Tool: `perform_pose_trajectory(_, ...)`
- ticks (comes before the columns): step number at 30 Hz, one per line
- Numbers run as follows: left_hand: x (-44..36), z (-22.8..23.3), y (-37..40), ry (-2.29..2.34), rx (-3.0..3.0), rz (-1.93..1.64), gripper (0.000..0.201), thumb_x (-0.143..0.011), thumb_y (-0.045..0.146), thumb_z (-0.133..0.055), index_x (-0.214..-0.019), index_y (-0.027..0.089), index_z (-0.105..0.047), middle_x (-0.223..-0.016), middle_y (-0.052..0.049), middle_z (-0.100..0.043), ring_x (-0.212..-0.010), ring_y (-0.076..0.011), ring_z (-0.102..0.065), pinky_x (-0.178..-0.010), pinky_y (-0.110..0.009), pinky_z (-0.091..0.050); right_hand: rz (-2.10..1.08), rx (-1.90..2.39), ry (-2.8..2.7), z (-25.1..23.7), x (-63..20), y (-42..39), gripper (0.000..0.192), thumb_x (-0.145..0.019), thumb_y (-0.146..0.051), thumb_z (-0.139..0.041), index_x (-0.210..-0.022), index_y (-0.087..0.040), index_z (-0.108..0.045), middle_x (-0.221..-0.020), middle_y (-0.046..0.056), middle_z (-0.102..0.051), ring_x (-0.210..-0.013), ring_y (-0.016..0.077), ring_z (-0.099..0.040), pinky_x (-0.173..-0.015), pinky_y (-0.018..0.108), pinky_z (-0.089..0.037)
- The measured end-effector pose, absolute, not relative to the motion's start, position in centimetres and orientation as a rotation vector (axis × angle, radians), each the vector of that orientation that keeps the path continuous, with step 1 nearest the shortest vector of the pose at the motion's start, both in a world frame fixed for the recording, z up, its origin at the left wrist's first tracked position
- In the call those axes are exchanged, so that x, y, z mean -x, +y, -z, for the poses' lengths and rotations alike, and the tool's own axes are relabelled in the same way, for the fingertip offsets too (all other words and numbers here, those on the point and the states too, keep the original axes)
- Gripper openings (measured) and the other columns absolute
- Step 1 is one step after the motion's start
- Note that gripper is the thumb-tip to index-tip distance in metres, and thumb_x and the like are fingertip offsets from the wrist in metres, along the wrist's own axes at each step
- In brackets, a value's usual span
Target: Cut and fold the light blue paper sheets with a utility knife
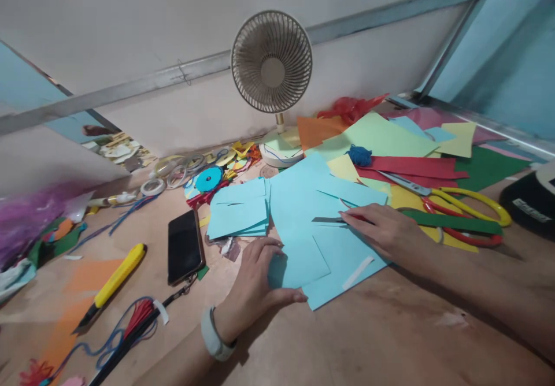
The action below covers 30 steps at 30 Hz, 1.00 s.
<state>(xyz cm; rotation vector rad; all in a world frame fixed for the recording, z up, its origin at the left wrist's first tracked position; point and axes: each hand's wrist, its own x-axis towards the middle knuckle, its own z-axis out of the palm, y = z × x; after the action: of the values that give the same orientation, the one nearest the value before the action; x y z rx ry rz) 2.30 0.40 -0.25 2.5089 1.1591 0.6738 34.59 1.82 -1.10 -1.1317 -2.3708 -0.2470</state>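
Observation:
My left hand [258, 276] lies at the left side of a light blue paper card [299, 262], thumb and fingers apart, fingertips near its edges. The card rests on larger light blue sheets [299, 201]. My right hand [381, 230] is closed around a slim tool with a dark, pointed blade [327, 220]. The blade points left, over the blue paper; its handle is mostly hidden by my fingers. A narrow pale paper strip [358, 273] lies below this hand. Left of the sheets sits a stack of smaller blue cards [238, 210].
A fan [272, 68] stands at the back. To the left lie a phone [185, 247] and a yellow box cutter [115, 279]. On the right, large scissors [451, 198] with yellow and red handles lie among coloured papers, near a black cap [531, 204]. Blue yarn [359, 155] sits behind.

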Motion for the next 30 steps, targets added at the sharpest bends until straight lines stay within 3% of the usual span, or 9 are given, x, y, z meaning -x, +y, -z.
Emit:
perform_pose_trajectory(5,-2.3,0.2,0.3,1.259,-2.475,-0.631,0.086,-0.066,0.075,-0.074,-0.126,0.018,-0.050,-0.119,-0.015,-0.056,-0.111,-0.0356,-0.054,-0.091,-0.052,-0.048,0.166,1.089,-2.428,0.5,-34.2,1.3,0.039,-0.094,-0.006,-0.042,-0.124,-0.017,-0.064,-0.106,0.012,-0.070,-0.094,0.0243,-0.064,-0.075,0.038,-0.052)
perform_pose_trajectory(11,-2.4,0.2,0.3,1.266,-2.462,-0.662,0.080,-0.063,0.075,-0.076,-0.112,0.016,-0.055,-0.113,-0.014,-0.057,-0.107,-0.0341,-0.055,-0.089,-0.049,-0.048,-0.018,1.037,-2.460,-0.4,-34.0,0.9,0.038,-0.095,-0.008,-0.042,-0.126,-0.017,-0.063,-0.106,0.013,-0.069,-0.092,0.0228,-0.064,-0.075,0.039,-0.054)
perform_pose_trajectory(18,-2.3,0.6,0.0,1.200,-2.554,-0.837,0.075,-0.070,0.073,-0.072,-0.118,0.020,-0.046,-0.113,-0.012,-0.058,-0.105,-0.0310,-0.057,-0.088,-0.044,-0.048,-0.107,1.061,-2.403,-0.2,-34.1,0.8,0.041,-0.094,-0.009,-0.043,-0.128,-0.021,-0.061,-0.111,0.012,-0.069,-0.103,0.0250,-0.063,-0.082,0.042,-0.055)
perform_pose_trajectory(30,-2.5,0.8,-0.3,1.198,-2.717,-0.925,0.071,-0.079,0.075,-0.059,-0.117,0.018,-0.043,-0.108,-0.014,-0.059,-0.099,-0.0302,-0.058,-0.086,-0.045,-0.046,-0.151,1.034,-2.293,-0.9,-34.3,0.8,0.043,-0.091,-0.012,-0.050,-0.130,-0.026,-0.060,-0.111,0.009,-0.068,-0.097,0.0242,-0.065,-0.079,0.040,-0.056)
